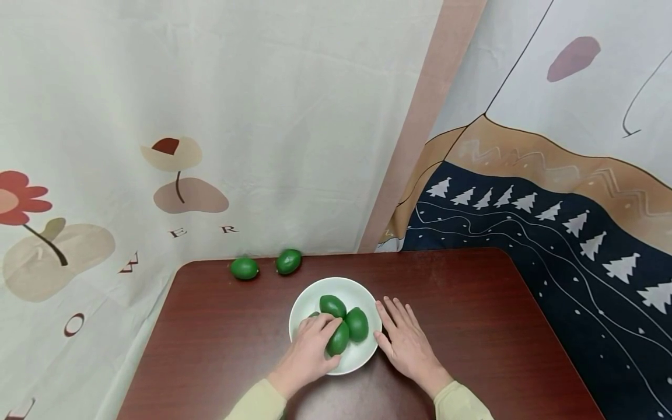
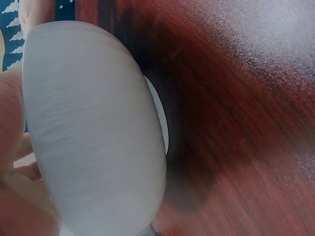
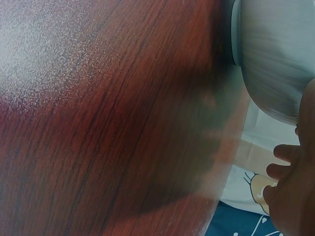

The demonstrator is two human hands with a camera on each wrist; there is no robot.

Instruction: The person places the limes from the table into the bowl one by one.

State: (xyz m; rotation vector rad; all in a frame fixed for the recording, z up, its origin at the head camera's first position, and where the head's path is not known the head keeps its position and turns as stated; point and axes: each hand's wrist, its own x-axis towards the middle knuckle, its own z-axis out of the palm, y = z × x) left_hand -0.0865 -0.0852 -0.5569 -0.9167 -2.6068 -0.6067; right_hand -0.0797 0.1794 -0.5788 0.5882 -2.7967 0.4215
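Observation:
A white bowl (image 1: pixel 301 296) holding several green limes stands near the table's middle. My left hand (image 1: pixel 308 350) reaches over its near left side, thumb and fingers curled round one lime (image 1: pixel 338 339) inside the bowl. Behind that lime lies another lime (image 1: pixel 332 305), and to its right a third lime (image 1: pixel 357 325); a bit of one more lime shows past my left fingers. My right hand (image 1: pixel 406 344) lies at the bowl's right side, fingers straight, fingertips right at the rim. In the left wrist view the bowl's outer wall (image 2: pixel 93 123) hides most of the left fingers.
Two more limes lie near the back edge of the dark red wooden table (image 1: pixel 210 338): one lime (image 1: pixel 244 268) on the left and another lime (image 1: pixel 289 262) beside it. A pale printed curtain (image 1: pixel 294 146) hangs behind the table, and a dark blue tree-patterned cloth (image 1: pixel 556 262) covers the right side.

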